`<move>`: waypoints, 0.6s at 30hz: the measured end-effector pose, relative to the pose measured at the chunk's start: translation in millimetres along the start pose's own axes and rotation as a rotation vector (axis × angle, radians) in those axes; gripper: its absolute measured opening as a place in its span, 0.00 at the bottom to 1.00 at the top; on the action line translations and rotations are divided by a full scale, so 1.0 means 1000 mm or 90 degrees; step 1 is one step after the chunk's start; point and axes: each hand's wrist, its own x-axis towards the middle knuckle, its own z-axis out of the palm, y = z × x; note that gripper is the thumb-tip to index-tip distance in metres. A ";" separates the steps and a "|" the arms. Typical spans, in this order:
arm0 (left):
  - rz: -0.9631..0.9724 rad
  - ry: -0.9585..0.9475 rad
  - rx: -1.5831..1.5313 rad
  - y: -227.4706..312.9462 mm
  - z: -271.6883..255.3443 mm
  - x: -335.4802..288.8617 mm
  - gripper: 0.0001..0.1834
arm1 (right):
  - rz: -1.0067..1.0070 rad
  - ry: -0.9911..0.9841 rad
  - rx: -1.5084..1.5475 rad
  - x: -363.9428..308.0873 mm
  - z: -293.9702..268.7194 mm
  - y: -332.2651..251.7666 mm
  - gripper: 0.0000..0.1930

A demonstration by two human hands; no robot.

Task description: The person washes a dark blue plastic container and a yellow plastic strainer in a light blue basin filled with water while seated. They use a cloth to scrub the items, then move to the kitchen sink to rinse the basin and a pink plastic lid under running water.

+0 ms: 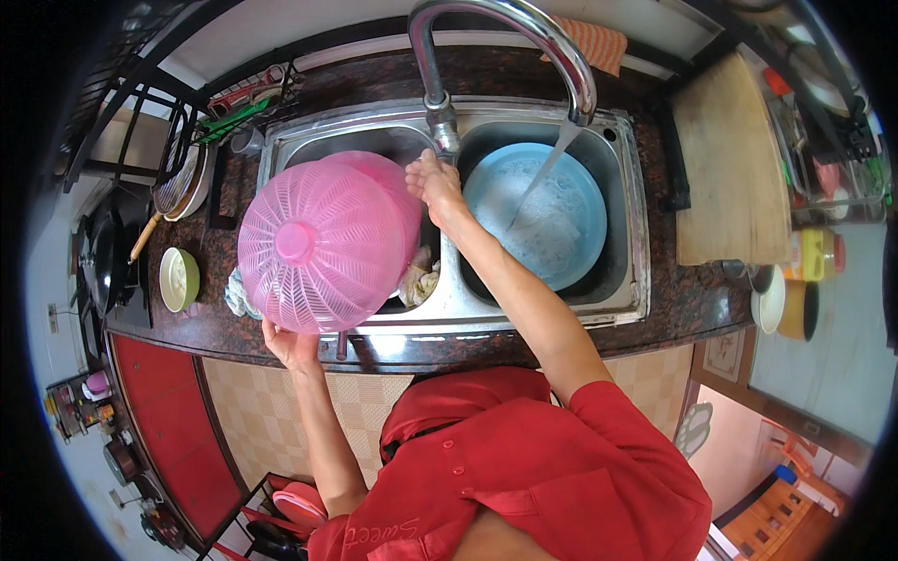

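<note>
A pink slotted plastic dome [351, 238], like a food cover with a round knob, is tilted over the left sink basin. My left hand [292, 344] grips its lower rim, with part of the fingers hidden behind it. Beside its upper right edge is my right hand [433, 187], fingers loosely bent and apart, close to the base of the tap [441, 117]. Whether these fingers touch the dome is unclear. Water runs from the spout into a light blue basin [585, 220] of sudsy water, standing in the right sink basin [617, 271].
Crumpled cloth [418, 282] lies partly under the dome. A green bowl [179, 280] and a bluish cloth [238, 294] sit left of the sink. A wooden board [734, 168] leans at the right. An orange striped cloth [594, 45] is behind the tap.
</note>
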 end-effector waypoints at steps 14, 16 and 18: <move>-0.026 -0.007 0.021 -0.009 -0.003 0.038 0.19 | 0.020 0.002 0.129 0.008 0.018 -0.003 0.16; -0.021 0.003 0.034 -0.011 0.001 0.037 0.19 | 0.037 0.027 0.165 0.008 0.022 -0.001 0.15; -0.018 0.004 0.039 -0.009 -0.002 0.038 0.19 | 0.030 0.005 0.121 0.008 0.018 -0.002 0.16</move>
